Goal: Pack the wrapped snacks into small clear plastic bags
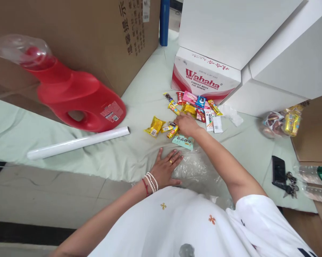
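Observation:
My left hand (166, 167) lies flat with its fingers spread at the cloth's near edge, beside a clear plastic bag (195, 166). My right hand (187, 125) reaches into a heap of small wrapped snacks, its fingers bent together; what they hold, if anything, is hidden. Close to its fingertips are small yellow snack packets (172, 132). A mint-green packet (182, 142) lies just below that hand. To the left sits a yellow snack bag (155, 127). Behind are a pink packet (189, 97), a blue packet (200, 102) and white sachets (213, 121).
A Wahaha water carton (206, 76) stands behind the snacks. On the left are a red detergent bottle (83, 96), a white roll (79, 142) and a brown carton (96, 39). To the right lie bagged snacks (281, 124), a black phone (279, 170), keys (291, 184) and clear bottles (310, 175).

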Demonstrator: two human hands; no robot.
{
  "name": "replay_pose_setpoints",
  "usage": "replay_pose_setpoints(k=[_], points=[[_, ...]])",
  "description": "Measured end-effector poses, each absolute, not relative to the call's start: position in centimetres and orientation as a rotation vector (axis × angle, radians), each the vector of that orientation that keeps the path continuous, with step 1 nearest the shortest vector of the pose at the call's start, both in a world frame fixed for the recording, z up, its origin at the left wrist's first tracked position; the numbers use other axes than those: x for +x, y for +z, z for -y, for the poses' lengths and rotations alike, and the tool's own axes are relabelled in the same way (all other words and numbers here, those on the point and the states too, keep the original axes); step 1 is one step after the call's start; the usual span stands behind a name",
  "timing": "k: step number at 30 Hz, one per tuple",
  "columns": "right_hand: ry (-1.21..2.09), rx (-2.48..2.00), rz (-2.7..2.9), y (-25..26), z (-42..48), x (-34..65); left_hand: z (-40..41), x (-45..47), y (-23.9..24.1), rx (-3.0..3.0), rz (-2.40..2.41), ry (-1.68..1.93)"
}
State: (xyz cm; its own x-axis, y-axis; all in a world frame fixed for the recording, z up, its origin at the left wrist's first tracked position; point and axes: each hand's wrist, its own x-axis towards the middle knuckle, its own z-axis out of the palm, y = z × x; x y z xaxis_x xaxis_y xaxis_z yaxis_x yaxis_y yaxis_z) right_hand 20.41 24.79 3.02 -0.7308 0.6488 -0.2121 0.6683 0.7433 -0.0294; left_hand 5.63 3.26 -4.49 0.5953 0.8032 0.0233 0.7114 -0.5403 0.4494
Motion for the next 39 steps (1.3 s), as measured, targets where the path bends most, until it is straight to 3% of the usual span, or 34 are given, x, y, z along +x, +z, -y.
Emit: replay_pose_setpoints(k=[5, 8, 11, 14, 16, 19, 21, 25, 29, 39], points=[[-0.457, 1.498, -2.837, 6.3, -23.4, 28.2, -3.2, 5.9, -4.6, 2.418, -1.267, 0.367], [-1.092, 2.092, -2.699, 7.5, -19.2, 34.2, -3.3, 6.1, -5.0, 2.415, -1.290, 0.374], [-1.878, 2.059, -2.175, 6.5, -14.4, 38.4, -3.4, 6.2, -5.2, 2.419, -1.317, 0.370], [-2.057, 2.007, -1.847, 3.8, -12.3, 40.0, -3.9, 6.5, -4.7, 2.410, -1.313, 0.355], [-2.080, 2.276, -1.781, 2.2, -12.7, 40.5, -4.4, 6.9, -4.0, 2.394, -1.324, 0.344], [-2.025, 2.726, -1.765, 1.4, -14.2, 41.0, -5.1, 8.0, -3.2, 2.355, -1.379, 0.333], [-1.879, 2.788, -1.898, 2.0, -14.5, 41.0, -5.3, 8.8, -3.1, 2.329, -1.429, 0.329], [-1.170, 2.275, -2.470, 3.2, -12.5, 39.7, -5.0, 9.5, -3.8, 2.338, -1.503, 0.356], [-0.523, 1.754, -2.608, 2.2, -10.2, 37.8, -4.6, 9.1, -4.2, 2.371, -1.512, 0.348], [-0.324, 1.695, -2.794, 1.4, -7.6, 38.1, -4.7, 8.9, -4.2, 2.384, -1.496, 0.259]])
